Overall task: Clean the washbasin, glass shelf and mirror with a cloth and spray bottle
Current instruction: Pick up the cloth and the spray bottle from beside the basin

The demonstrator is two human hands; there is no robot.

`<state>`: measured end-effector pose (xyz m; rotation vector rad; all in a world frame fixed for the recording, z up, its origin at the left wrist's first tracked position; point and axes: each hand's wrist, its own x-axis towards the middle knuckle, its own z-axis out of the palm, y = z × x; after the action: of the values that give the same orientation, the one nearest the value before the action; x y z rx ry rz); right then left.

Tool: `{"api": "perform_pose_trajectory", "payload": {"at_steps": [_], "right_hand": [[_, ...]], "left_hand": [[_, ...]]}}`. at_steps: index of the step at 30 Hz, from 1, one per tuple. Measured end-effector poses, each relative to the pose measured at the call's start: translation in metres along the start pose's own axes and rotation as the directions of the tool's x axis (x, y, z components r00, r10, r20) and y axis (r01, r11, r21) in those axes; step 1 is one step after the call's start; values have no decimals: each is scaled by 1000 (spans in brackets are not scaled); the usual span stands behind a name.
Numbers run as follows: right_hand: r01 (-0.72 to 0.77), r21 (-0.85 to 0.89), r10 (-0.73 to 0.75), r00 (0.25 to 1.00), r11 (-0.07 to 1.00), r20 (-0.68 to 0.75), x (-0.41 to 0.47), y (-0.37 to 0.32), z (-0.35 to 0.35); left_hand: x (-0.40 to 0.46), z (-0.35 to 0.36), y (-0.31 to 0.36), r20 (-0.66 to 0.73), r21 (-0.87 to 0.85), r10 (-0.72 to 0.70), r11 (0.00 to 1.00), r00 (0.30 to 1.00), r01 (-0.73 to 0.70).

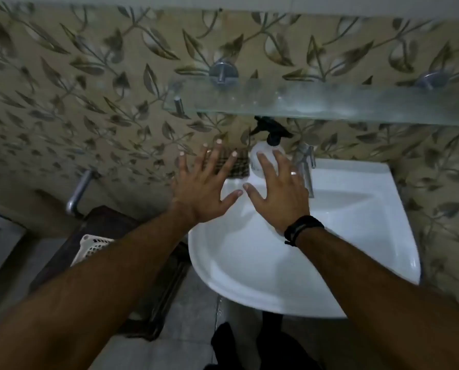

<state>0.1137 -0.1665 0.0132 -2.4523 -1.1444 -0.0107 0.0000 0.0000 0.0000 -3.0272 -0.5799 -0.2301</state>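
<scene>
Both bare hands, left hand and right hand, hover over white ceramic washbasin, fingers splayed wide, holding nothing. White spray bottle with black trigger stands at basin's back edge, beside checked cloth, beneath frosted glass shelf.
</scene>
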Motion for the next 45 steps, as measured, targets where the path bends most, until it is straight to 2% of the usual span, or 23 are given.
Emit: {"api": "perform_pose_trajectory", "payload": {"at_steps": [2,3,4,6,9,13,16,21,23,26,28,30,35,38,41,45], "right_hand": [[-120,189,123,992,975,-2,16,3,7],[-204,308,214,977,929,0,23,7,12],[-313,414,326,945,855,40,31,11,12],[-443,568,455,881,694,131,46,21,17],[-433,637,427,887,638,175,68,31,16],[-382,656,331,921,651,207,94,38,16],[-362,647,273,932,671,238,101,44,20],[-233,672,188,972,703,140,96,51,18],[-146,646,119,989,749,85,100,50,19],[-99,636,77,995,766,63,109,47,25],[-107,674,63,994,731,89,114,46,27],[-124,714,63,992,689,112,117,42,25],[-210,805,170,976,555,138,105,28,22],[-308,776,258,947,551,193,80,30,34],[-377,754,277,924,538,265,59,34,47],[-527,706,353,848,474,396,52,35,54]], "left_hand": [[12,7,-1,88,55,-25,998,996,21],[18,13,-3,134,94,-29,995,990,17],[24,17,-6,180,108,-36,994,983,17],[38,25,-6,239,101,-46,995,970,22],[60,32,-10,306,88,-75,995,949,51],[83,46,-15,414,24,-144,989,899,147],[93,58,-17,442,26,-142,989,886,146],[92,62,-16,430,27,-100,995,897,98],[91,63,-18,401,21,-69,998,913,66],[91,66,-21,402,-52,-23,997,916,48],[94,69,-19,444,-97,-24,992,896,75],[99,69,-17,471,-61,-49,994,881,88],[107,48,-21,465,-21,-84,994,881,106],[91,49,-26,475,10,-102,994,874,111],[74,55,-23,541,23,-119,992,833,126],[72,57,-10,550,-13,-146,983,823,183]]}}
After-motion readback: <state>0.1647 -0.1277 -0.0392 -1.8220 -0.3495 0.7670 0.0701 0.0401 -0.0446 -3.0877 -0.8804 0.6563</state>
